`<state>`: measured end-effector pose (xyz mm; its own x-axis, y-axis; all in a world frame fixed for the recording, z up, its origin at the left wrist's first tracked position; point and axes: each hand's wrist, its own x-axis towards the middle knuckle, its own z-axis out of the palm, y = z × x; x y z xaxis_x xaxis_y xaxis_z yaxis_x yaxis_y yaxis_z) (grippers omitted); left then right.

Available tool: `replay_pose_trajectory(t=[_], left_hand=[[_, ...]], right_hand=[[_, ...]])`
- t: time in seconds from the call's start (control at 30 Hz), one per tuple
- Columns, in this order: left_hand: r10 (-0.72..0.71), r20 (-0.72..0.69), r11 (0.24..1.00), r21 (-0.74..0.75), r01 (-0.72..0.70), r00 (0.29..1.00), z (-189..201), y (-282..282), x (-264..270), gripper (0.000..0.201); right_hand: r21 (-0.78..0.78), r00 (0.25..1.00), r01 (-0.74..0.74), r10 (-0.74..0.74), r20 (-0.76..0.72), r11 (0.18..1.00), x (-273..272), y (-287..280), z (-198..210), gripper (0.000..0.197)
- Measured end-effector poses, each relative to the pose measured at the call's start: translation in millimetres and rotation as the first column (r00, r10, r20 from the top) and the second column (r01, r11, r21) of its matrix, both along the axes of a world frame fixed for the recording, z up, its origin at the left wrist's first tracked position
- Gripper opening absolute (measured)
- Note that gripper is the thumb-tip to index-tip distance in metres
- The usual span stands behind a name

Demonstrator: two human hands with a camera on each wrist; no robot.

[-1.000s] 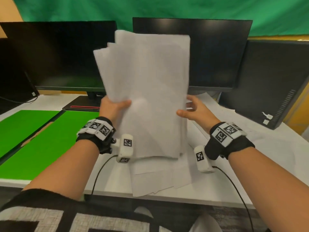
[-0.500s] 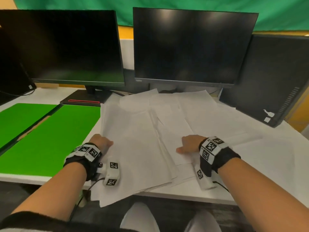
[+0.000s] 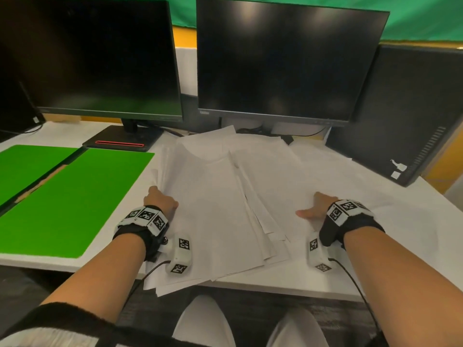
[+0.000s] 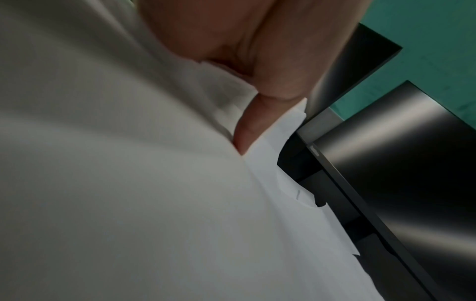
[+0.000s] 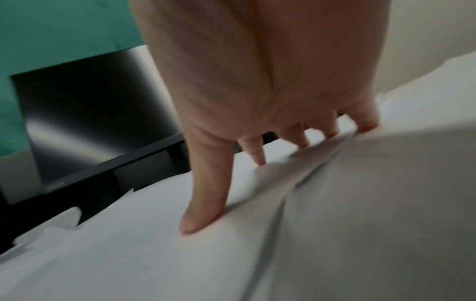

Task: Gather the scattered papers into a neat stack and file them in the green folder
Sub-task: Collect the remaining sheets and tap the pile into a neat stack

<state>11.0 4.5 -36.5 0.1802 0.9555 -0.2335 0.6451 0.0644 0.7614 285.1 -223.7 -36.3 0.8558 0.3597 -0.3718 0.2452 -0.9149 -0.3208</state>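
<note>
Loose white papers [image 3: 220, 196] lie fanned out flat on the white desk, with several sheets overhanging its front edge. The green folder [image 3: 75, 196] lies spread flat to their left. My left hand [image 3: 160, 199] holds the pile's left edge, where the sheets lift a little. In the left wrist view its thumb [image 4: 257, 122] lies over some sheets while the fingers are hidden behind others. My right hand [image 3: 313, 209] rests on the right part of the pile. Its fingers [image 5: 203, 193] are spread and straight, with the tips pressing on paper.
Two dark monitors [image 3: 95, 58] [image 3: 288, 58] stand behind the papers, the left one on a black base [image 3: 122, 139]. A black computer tower [image 3: 400, 108] stands at the back right. The desk's front edge [image 3: 300, 286] is close to my knees.
A second ago both hands held the stack upright. It has since been laid flat and fanned out. In the last half second the right hand slid rightward over the sheets.
</note>
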Motion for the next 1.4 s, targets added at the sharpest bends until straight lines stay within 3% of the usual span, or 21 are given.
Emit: replay_pose_trajectory(t=[0.03, 0.1, 0.17, 0.23, 0.3, 0.47, 0.6, 0.7, 0.83, 0.9, 1.0, 1.07, 1.17, 1.27, 1.4], left_hand=[[0.041, 0.028, 0.999, 0.022, -0.042, 0.999, 0.0, -0.8, 1.1, 0.073], [0.092, 0.076, 0.992, 0.079, -0.098, 0.993, 2.7, -1.8, 1.0, 0.079], [0.087, 0.097, 0.986, 0.136, -0.099, 0.992, 5.8, -2.0, 0.6, 0.079], [0.054, 0.087, 0.984, 0.167, -0.068, 0.995, 5.5, -1.6, 2.9, 0.076], [0.006, 0.057, 0.988, 0.153, -0.015, 0.998, 2.7, -5.1, 7.5, 0.072], [-0.038, 0.041, 0.998, 0.055, 0.036, 0.998, -13.3, -8.8, 14.2, 0.062], [-0.047, 0.050, 0.999, 0.025, 0.046, 0.998, -17.1, -3.9, 11.4, 0.058], [-0.055, 0.041, 0.998, 0.033, 0.053, 0.998, -17.1, -0.6, 9.8, 0.056], [-0.065, 0.008, 0.997, 0.035, 0.065, 0.998, -16.4, 0.7, 8.5, 0.056], [-0.071, 0.000, 0.997, 0.036, 0.071, 0.997, -16.1, 0.6, 8.7, 0.056], [-0.077, 0.005, 0.996, 0.040, 0.077, 0.997, -15.7, -0.3, 9.2, 0.055], [-0.075, 0.022, 0.996, 0.043, 0.074, 0.997, -15.8, -0.4, 7.9, 0.054], [-0.060, 0.068, 0.997, 0.055, 0.057, 0.996, -16.2, 0.7, 3.9, 0.052], [-0.053, 0.111, 0.997, 0.067, 0.046, 0.992, -13.8, -1.4, -0.8, 0.051], [-0.063, 0.151, 0.993, 0.110, 0.047, 0.986, -6.2, -4.6, 0.5, 0.048]], right_hand=[[0.013, 1.000, -0.010, 0.010, 0.002, 1.000, -1.1, 0.8, 0.9, 0.103], [0.146, 0.981, 0.190, -0.193, 0.008, 0.971, -4.7, -5.3, 8.2, 0.096], [0.325, 0.896, 0.421, -0.443, -0.006, 0.847, -2.2, -17.0, 5.9, 0.091], [0.443, 0.851, 0.491, -0.522, -0.059, 0.750, -3.3, -24.4, 4.7, 0.088], [0.464, 0.862, 0.480, -0.498, -0.093, 0.744, -5.7, -22.3, 5.8, 0.090], [0.318, 0.922, 0.386, -0.374, -0.101, 0.866, -6.4, -19.0, 13.3, 0.099], [0.257, 0.934, 0.328, -0.353, 0.055, 0.909, -0.1, -27.4, 13.3, 0.062], [0.057, 0.951, 0.236, -0.243, 0.194, 0.970, -0.1, -35.0, 21.1, 0.048], [-0.133, 0.939, 0.104, -0.053, 0.340, 0.986, 7.2, -47.4, 31.8, 0.030], [-0.062, 0.953, 0.071, -0.049, 0.298, 0.996, 15.2, -46.3, 33.1, 0.028], [0.256, 0.996, 0.051, -0.068, 0.058, 0.965, 14.8, -35.9, 35.6, 0.038], [0.270, 0.998, 0.061, -0.064, 0.003, 0.961, 16.9, -31.6, 38.3, 0.047], [0.069, 0.990, 0.034, -0.044, 0.138, 0.997, 34.2, -31.7, 43.9, 0.030], [-0.137, 0.927, 0.142, -0.083, 0.366, 0.980, 58.1, -42.7, 42.8, 0.036], [-0.243, 0.875, 0.206, -0.067, 0.479, 0.948, 48.2, -49.6, 38.5, 0.049]])
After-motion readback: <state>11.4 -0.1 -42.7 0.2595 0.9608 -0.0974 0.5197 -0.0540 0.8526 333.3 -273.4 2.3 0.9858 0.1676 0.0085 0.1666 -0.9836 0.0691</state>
